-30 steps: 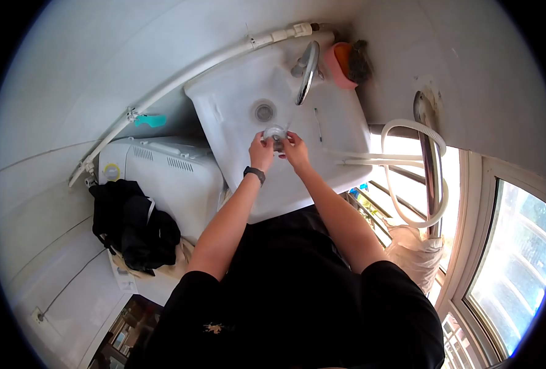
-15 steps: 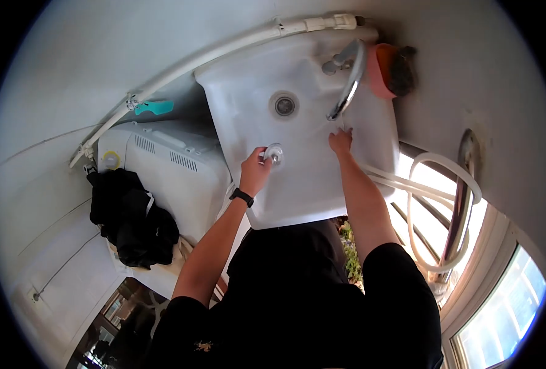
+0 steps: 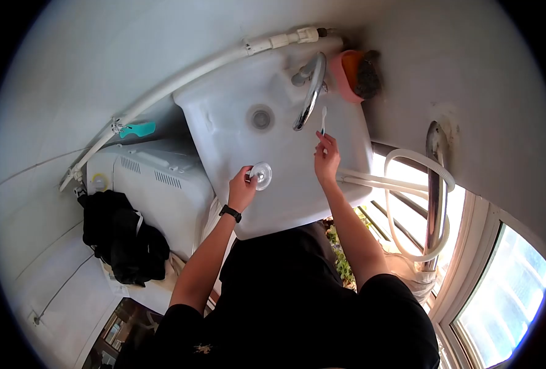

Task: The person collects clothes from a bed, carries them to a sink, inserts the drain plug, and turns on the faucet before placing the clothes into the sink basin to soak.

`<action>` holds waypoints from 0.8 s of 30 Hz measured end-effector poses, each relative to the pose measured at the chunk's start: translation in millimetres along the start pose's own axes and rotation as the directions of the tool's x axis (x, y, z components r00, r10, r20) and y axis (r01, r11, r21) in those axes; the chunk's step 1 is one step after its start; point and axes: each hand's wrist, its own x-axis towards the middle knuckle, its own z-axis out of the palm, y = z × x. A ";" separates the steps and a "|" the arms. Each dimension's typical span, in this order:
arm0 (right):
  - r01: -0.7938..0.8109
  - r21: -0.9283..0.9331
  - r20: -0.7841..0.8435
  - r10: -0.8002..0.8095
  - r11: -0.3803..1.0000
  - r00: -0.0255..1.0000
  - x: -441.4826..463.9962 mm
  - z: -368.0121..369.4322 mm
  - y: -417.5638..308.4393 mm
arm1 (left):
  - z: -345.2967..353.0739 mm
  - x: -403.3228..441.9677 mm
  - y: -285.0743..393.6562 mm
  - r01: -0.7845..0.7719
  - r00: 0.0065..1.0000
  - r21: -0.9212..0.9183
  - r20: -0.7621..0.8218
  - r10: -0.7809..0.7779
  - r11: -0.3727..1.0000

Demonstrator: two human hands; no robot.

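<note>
My left hand (image 3: pixel 242 189) is closed around a clear, round glass-like piece (image 3: pixel 262 176), over the front part of the white sink (image 3: pixel 285 212). Its flat disc faces up; I cannot tell its exact kind. My right hand (image 3: pixel 327 160) pinches a thin toothbrush (image 3: pixel 324 118), its white head pointing away from me toward the back of the sink. The curved chrome faucet (image 3: pixel 313 95) is just left of the brush, apart from it. Behind both hands lies the round drain (image 3: pixel 260 119).
A pink container (image 3: pixel 345 77) with a dark scrubber (image 3: pixel 367 77) sits at the sink's back right corner. On the left are a white appliance (image 3: pixel 162 178) and black cloth (image 3: pixel 125 237). A white hose (image 3: pixel 389 181) loops at the right by the window (image 3: pixel 500 301).
The view has shifted, so the sink appears farther left and lower. The glass-like piece has come slightly nearer me. The toothbrush now shows plainly above my right fingers.
</note>
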 end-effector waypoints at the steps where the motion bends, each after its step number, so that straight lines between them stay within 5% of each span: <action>1: 0.051 0.035 -0.018 -0.050 0.998 0.999 2.4 -6.3 -7.2 | -0.1 -0.4 0.9 -0.005 1.000 0.003 0.001 0.005 1.000; 2: 0.183 0.002 -0.035 -0.183 0.983 0.982 17.9 -8.4 -4.9 | -0.1 -0.4 1.3 -0.017 1.000 0.010 0.003 0.017 1.000; 5: 0.099 0.139 -0.047 -0.094 0.985 0.994 67.1 -4.6 -10.0 | 1.4 -2.7 1.7 -0.036 0.999 0.024 0.004 0.036 0.999; 8: 0.058 0.075 -0.061 -0.054 0.996 0.997 107.1 5.6 -6.3 | 1.7 -6.6 -0.4 -0.032 0.999 0.020 0.001 0.032 0.999; 10: 0.111 0.321 -0.168 -0.059 0.940 0.984 124.2 22.6 3.5 | 1.6 -10.2 -4.1 -0.018 1.000 0.017 0.001 0.018 1.000; 11: 0.143 0.434 -0.220 -0.049 0.889 0.974 127.4 28.9 10.0 | 1.4 -12.2 -6.1 -0.024 1.000 0.019 -0.006 0.024 1.000; 14: -0.134 0.878 -0.034 0.338 0.459 0.940 101.1 22.1 -1.4 | -1.0 -20.9 -0.1 0.025 1.000 -0.007 0.002 -0.025 1.000; 18: -0.106 0.991 0.134 0.470 -0.087 0.873 103.0 22.1 -12.8 | 2.3 -24.9 -5.6 0.018 1.000 -0.064 0.003 -0.018 0.998; 21: -0.093 0.985 0.147 0.417 -0.146 0.897 120.7 30.5 9.0 | 2.9 -25.5 -2.0 0.028 1.000 -0.069 0.013 -0.027 0.997; 24: -0.070 0.985 0.155 0.642 -0.156 0.751 119.1 34.4 11.0 | 7.2 -24.0 -3.5 0.011 1.000 -0.078 0.009 -0.010 0.997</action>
